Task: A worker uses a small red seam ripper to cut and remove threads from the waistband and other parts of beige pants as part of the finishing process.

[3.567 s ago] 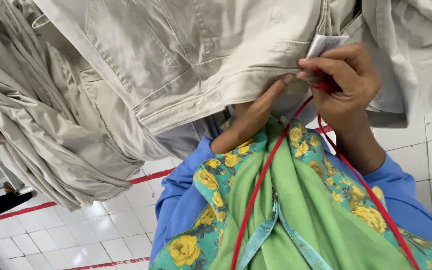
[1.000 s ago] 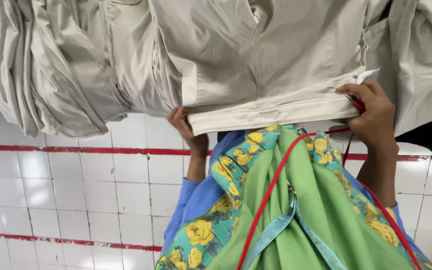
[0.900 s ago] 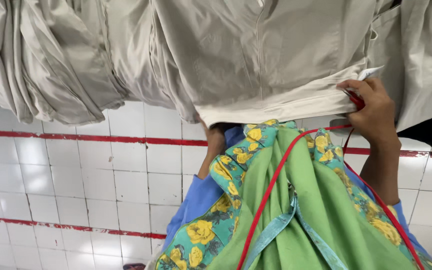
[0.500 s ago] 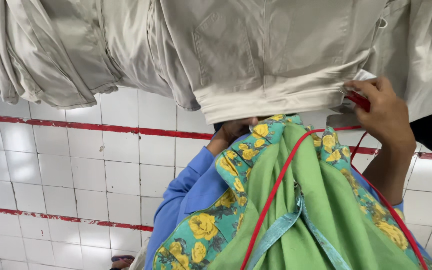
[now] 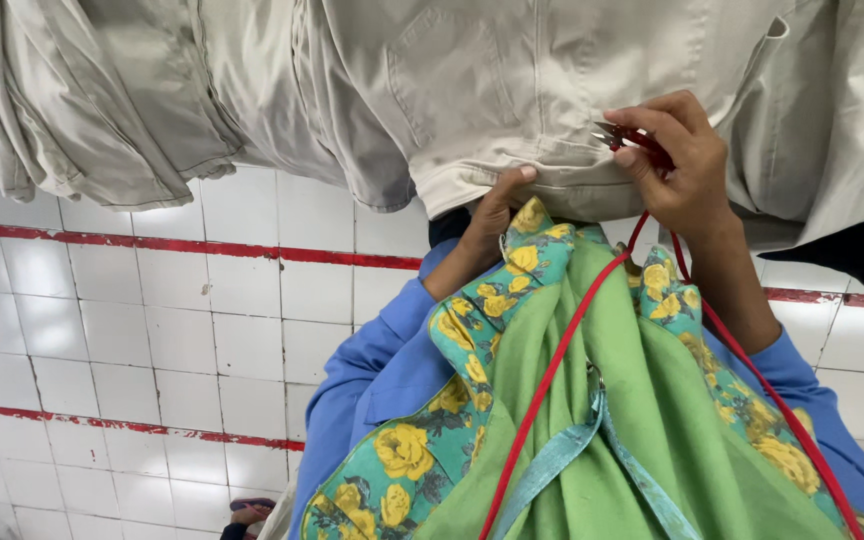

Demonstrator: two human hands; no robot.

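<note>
The small red-handled thread snips [image 5: 630,142] sit at the upper right of the view, pinched in the right hand [image 5: 680,165], their short metal blades poking out leftward past the fingertips with the tips close together; their long axis runs roughly level, tilted slightly down toward the red handle on the right. The blade tips lie against the folded hem of a pale beige cotton garment [image 5: 512,110] that hangs across the top of the view, with a stitched pocket visible above the hem. The left hand [image 5: 497,215] comes up from below and grips that hem, thumb pressed on its edge just left of the snips. A thin red cord [image 5: 552,370] trails down from the right hand over a green scarf with yellow flower border [image 5: 592,420] and blue sleeves [image 5: 372,370]. Behind is a white tiled floor with red lines [image 5: 102,330].
</note>
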